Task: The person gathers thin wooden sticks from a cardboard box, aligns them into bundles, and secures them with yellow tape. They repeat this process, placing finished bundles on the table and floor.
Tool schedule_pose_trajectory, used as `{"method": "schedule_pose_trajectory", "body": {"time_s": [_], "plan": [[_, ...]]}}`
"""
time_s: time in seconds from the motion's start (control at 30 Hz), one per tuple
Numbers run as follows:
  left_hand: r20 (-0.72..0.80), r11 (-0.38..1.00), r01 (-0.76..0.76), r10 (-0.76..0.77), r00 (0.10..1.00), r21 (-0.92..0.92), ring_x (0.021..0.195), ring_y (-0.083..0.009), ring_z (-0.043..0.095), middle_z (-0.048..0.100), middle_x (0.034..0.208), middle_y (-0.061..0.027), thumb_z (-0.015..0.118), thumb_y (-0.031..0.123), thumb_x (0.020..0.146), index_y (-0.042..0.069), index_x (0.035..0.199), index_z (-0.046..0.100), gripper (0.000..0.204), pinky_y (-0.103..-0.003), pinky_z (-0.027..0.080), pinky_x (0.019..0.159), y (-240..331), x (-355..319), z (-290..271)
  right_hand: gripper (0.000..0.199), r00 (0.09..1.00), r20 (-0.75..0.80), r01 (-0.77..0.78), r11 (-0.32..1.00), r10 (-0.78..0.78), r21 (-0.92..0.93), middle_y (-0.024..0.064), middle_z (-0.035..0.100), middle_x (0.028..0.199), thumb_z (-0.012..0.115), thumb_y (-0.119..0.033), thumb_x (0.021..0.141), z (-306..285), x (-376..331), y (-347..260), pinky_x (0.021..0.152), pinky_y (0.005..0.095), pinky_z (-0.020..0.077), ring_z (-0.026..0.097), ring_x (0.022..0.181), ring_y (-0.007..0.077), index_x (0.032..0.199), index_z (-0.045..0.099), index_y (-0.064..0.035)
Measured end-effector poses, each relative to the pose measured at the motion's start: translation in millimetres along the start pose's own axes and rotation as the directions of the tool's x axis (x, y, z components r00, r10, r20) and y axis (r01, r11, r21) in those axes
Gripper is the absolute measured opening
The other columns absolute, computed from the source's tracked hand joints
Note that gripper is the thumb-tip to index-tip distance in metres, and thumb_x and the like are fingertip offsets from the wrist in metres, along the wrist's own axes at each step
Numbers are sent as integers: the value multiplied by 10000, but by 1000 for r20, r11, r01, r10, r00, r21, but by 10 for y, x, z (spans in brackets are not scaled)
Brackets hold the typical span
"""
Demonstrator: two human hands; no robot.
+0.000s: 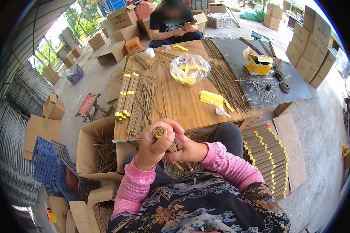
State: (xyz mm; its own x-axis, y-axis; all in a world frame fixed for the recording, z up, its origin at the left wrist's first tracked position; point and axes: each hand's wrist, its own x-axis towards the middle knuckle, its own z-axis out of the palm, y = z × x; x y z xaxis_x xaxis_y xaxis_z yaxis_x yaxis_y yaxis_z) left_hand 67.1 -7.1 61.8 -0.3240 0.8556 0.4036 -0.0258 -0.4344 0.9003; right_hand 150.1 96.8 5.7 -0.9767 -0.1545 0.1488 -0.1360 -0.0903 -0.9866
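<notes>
Both hands are closed round a bundle of thin brown incense sticks (pixel 160 131), its cut end pointing up and a yellow paper band just below it. My left hand (pixel 151 144) wraps the upper end, thumb across the front. Lower down, my right hand (pixel 188 150) grips the same bundle, its fingers partly hidden behind the left. On the wooden table (pixel 175 106) ahead lie loose sticks (pixel 144 105) and several yellow-banded bundles (pixel 124 97). A stack of yellow paper strips (pixel 210 97) is to the right, by a small white pot (pixel 219 112) with a brush (pixel 221 108) across it.
A clear plastic bag (pixel 190 70) holds more yellow strips. Finished-looking bundles (pixel 264 159) lie in rows on cardboard at the right. A box of sticks (pixel 99 149) stands left, near blue crates (pixel 44 159). Across the table a person (pixel 173 23) sits holding something.
</notes>
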Motion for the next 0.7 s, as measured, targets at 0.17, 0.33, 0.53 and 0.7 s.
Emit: {"method": "schedule_pose_trajectory", "body": {"time_s": [0.17, 0.33, 0.53, 0.7], "plan": [[-182, 964, -82, 131, 974, 254, 740, -174, 594, 561, 880, -112, 547, 63, 812, 7, 797, 497, 76, -301, 484, 676, -135, 4, 74, 471, 858, -208, 308, 794, -470, -525, 218, 564, 969, 598, -100, 754, 90, 51, 195, 740, 374, 471, 571, 883, 369, 1152, 376, 22], [-334, 851, 0, 206, 920, 525, 749, -189, 592, 553, 897, -113, 496, 107, 845, -16, 765, 520, 149, -314, 476, 708, -172, 28, 172, 518, 752, -371, 195, 721, -545, -664, 231, 570, 814, 568, -72, 760, 148, 132, 342, 602, 414, 485, 568, 711, 418, 1191, 296, 22], [57, 979, -85, 76, 995, 183, 735, -180, 587, 561, 870, -127, 534, 51, 805, 0, 741, 502, 88, -286, 471, 689, -55, 19, -5, 482, 880, -96, 396, 830, -465, -392, 109, 585, 788, 617, -62, 723, 6, 90, 18, 651, 332, 486, 599, 727, 275, 1154, 412, 3], [-14, 904, -121, 139, 990, 411, 756, -186, 585, 561, 883, -128, 536, 83, 812, -8, 743, 499, 120, -299, 469, 698, -89, 54, 59, 401, 799, -251, 382, 784, -546, -490, 140, 602, 824, 614, -71, 722, 60, 118, 329, 687, 334, 483, 607, 775, 298, 1083, 459, 12]]}}
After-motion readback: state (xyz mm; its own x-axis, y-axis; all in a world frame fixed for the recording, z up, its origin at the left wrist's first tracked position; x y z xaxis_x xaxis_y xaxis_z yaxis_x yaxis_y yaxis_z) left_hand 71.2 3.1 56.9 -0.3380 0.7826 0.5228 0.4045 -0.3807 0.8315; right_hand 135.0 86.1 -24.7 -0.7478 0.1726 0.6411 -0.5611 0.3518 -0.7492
